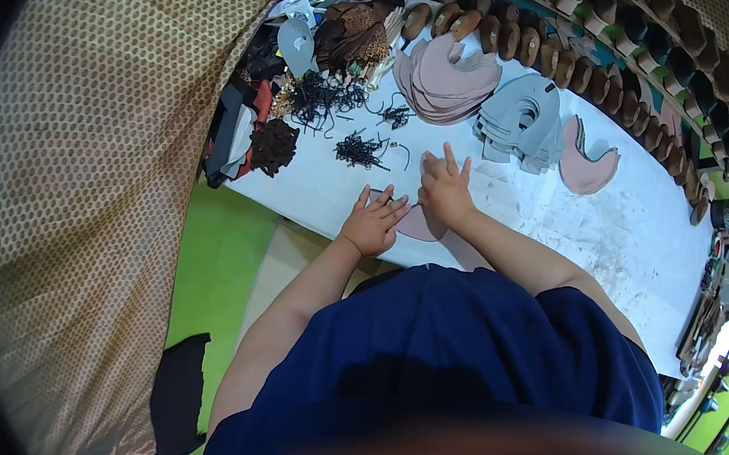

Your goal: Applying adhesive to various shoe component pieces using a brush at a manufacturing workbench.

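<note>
A pink curved cut piece [422,225] lies flat near the front edge of the white table, partly covered by my hands. My left hand [372,223] rests over its left end with the fingers stretched out. Fingers apart, my right hand [448,192] touches the piece's far right part. Just beyond my hands are a small heap of black strap-like strips [359,150] and a smaller black bunch [395,115]. Farther back lie a stack of pink U-shaped pieces [441,82] and a stack of grey-blue cut pieces [523,124]. Another pink U-shaped piece [586,168] sits to the right.
Brown shoe lasts [529,47] line the table's far edge, with more on racks behind. At the left are a larger black strip pile [316,99], dark brown scraps [273,146] and brown patterned pieces [352,33]. A patterned curtain [110,151] hangs left of the table.
</note>
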Demonstrator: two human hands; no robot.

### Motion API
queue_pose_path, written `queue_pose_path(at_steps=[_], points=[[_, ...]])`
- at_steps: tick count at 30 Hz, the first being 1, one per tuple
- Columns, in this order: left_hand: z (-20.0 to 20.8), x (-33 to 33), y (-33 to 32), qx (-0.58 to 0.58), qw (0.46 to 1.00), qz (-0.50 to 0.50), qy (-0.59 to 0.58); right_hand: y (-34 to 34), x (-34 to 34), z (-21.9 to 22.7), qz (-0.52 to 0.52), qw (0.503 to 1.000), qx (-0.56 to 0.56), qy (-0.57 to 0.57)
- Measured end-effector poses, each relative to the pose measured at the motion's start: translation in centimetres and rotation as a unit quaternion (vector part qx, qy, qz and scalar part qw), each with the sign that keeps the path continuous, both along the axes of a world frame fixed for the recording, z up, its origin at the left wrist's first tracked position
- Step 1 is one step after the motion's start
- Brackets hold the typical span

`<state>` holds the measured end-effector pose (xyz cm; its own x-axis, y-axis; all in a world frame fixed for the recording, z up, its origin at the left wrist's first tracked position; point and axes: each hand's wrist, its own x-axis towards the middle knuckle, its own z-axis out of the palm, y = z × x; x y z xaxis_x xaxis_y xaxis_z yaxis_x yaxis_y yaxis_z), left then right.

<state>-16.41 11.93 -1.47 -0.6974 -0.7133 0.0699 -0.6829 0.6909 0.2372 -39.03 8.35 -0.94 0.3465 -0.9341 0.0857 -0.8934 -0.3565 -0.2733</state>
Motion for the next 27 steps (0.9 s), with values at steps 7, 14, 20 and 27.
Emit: queue_pose_path(at_steps=[7,14,20,27], points=[[-0.6,0.2,-0.1,0.051,0.998,0.008,-0.026,-1.0,-2.3,-0.1,-0.06,0.989,0.091,-0.098],[-0.5,0.3,-0.3,0.043,0.992,0.117,0.006,-1.5,-1.7,-1.0,-0.019,0.994,0.014,-0.103],[-0.3,0.1,-0.3,0.058,0.989,0.139,0.005,-5.9,1.8,-1.1,-0.104,0.988,0.026,-0.107],[-0.4,0.3,-0.2,0.061,0.987,0.149,-0.001,-8.1,3.7,0.2,-0.141,0.986,0.051,-0.073]])
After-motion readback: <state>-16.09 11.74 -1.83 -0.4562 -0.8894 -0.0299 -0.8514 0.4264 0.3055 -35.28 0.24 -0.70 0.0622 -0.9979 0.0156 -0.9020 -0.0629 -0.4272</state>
